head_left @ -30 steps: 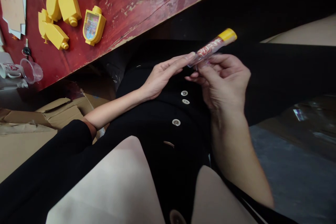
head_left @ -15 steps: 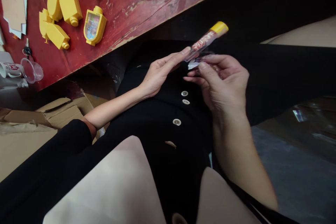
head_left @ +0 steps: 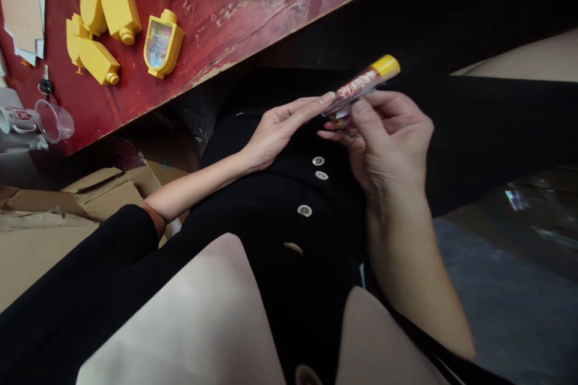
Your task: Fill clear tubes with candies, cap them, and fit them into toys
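My left hand [head_left: 282,129] grips the lower end of a slim clear tube [head_left: 361,84] with a yellow cap and a red label with white lettering. The tube slants up to the right above my lap, its capped end pointing away from my left hand. Close beside it, my right hand [head_left: 388,132] is closed, thumb against fingers, on a crinkled clear plastic wrapper [head_left: 342,113]. Part of the wrapper is hidden behind the fingers and the tube. Whether wrapper and tube are joined, I cannot tell.
On the worn red table [head_left: 217,42] lie several yellow plastic cases, one with a clear window [head_left: 159,45]. Keys [head_left: 46,85], a white mug [head_left: 18,119], a clear plastic cup [head_left: 55,121] and cardboard sheets [head_left: 20,0] are at its left. An opened cardboard box [head_left: 103,183] stands below.
The tube has dropped slightly and tilted flatter, its yellow cap shifting right and down. My right hand has moved a little to the right and its thumb now sits nearer the tube.
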Available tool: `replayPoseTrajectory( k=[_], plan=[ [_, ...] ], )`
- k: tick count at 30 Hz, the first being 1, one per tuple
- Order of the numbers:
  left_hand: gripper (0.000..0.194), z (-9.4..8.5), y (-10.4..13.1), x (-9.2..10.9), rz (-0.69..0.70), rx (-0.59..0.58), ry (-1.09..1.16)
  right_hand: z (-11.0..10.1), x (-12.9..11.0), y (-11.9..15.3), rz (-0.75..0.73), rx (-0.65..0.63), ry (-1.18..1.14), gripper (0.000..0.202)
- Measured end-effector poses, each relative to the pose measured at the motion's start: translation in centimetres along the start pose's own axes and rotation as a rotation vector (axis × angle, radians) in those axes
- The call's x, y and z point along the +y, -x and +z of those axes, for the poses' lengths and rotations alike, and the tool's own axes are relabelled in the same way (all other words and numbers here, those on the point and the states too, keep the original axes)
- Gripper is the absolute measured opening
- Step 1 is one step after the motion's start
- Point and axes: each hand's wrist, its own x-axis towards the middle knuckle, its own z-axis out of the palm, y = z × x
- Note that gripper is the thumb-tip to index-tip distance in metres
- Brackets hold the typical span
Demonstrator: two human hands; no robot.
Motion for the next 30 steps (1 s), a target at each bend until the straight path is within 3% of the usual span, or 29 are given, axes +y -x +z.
replayPoseTrajectory(
  k=[5, 12, 21, 30],
  plan=[
    [0.007, -0.40, -0.22, -0.25, -0.078, -0.008, 0.049, -0.03, 0.06, 0.13, -0.013, -0.011, -0.005, 0.045],
    [0.013, -0.82, -0.49, -0.59, -0.009, -0.040, -0.042, -0.22, 0.34, 0.09, -0.037, 0.013, -0.029, 0.046],
    [0.006, -0.31, -0.28, 0.08, 0.012, 0.078, -0.109, -0.57, 0.30, -0.07, -0.051, 0.082, -0.054, 0.040],
    [0.021, -0.97, -0.54, -0.47, 0.042, 0.131, -0.035, -0.89, -0.49, 0.30, -0.052, 0.159, -0.042, 0.032]
  ],
)
